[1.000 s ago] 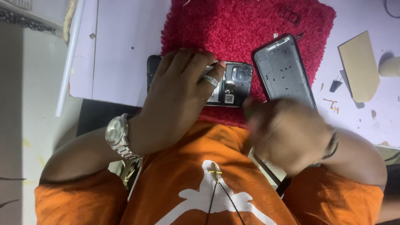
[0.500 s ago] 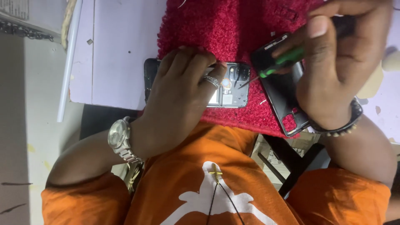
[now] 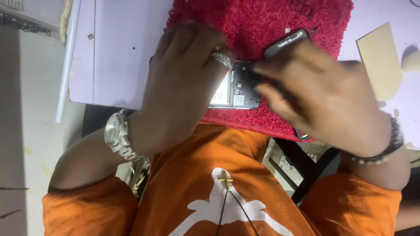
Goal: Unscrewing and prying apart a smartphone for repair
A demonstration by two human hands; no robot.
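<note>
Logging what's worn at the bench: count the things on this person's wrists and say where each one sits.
2. A silver wristwatch on the left wrist, lower left; a dark beaded bracelet on the right wrist, at the right. The undersides of both wrists are hidden, so more could be there.
</note>
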